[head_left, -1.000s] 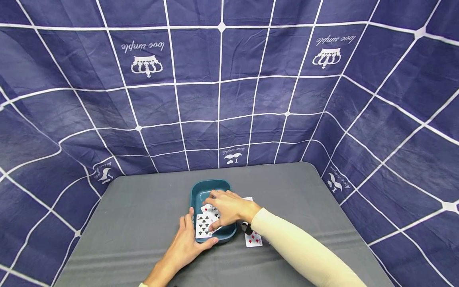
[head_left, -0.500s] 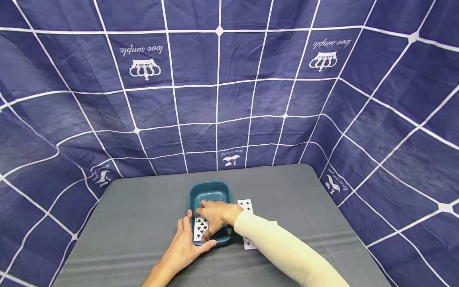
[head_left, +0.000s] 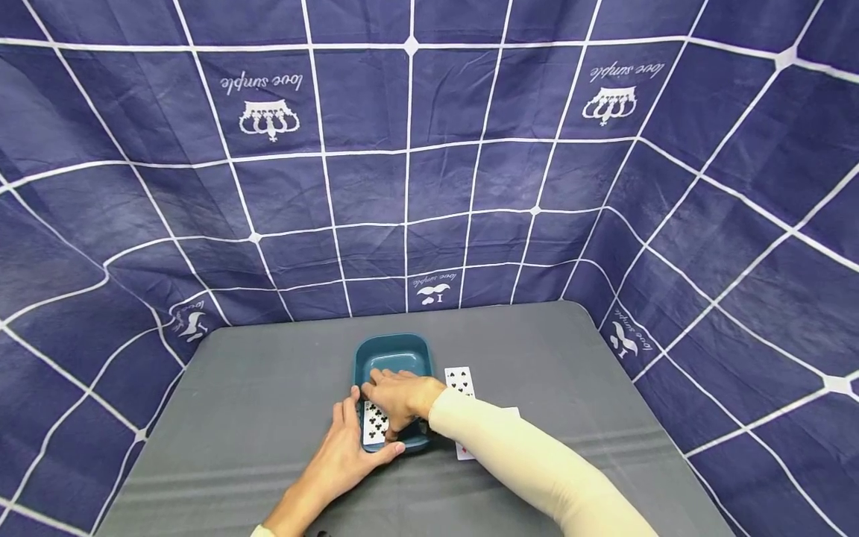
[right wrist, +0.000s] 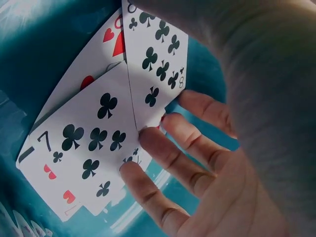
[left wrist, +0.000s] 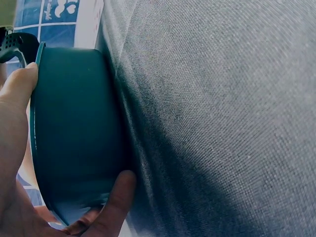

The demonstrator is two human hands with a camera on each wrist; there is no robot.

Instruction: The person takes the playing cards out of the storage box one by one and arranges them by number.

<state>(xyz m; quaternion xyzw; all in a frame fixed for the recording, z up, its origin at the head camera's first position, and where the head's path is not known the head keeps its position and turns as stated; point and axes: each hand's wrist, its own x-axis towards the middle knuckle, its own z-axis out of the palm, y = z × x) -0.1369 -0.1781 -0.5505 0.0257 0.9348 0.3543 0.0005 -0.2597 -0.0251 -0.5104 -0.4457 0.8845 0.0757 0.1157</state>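
A teal rectangular tub (head_left: 392, 341) stands on the grey table with several playing cards inside. My left hand (head_left: 344, 446) holds its near left corner, thumb (left wrist: 22, 86) at the rim and fingers along the outer wall. My right hand (head_left: 400, 399) reaches down into the tub. In the right wrist view its fairly straight fingertips (right wrist: 148, 136) touch the edges of the splayed cards, its thumb side across the top. Face up lie a seven of clubs (right wrist: 81, 158), an eight of clubs (right wrist: 148, 34) and partly covered heart cards (right wrist: 69, 96).
Right of the tub, a black-suited card (head_left: 459, 379) lies on the grey table (head_left: 282, 373). My right sleeve (head_left: 530, 447) partly covers more cards there, among them a red-suited card (head_left: 463, 453). A blue checked cloth (head_left: 362, 194) hangs behind and at the sides.
My right hand has moved left and lower over the cards inside the tub, covering more of them. The black-suited card beside the tub shows more now. My left hand has stayed at the tub's corner.
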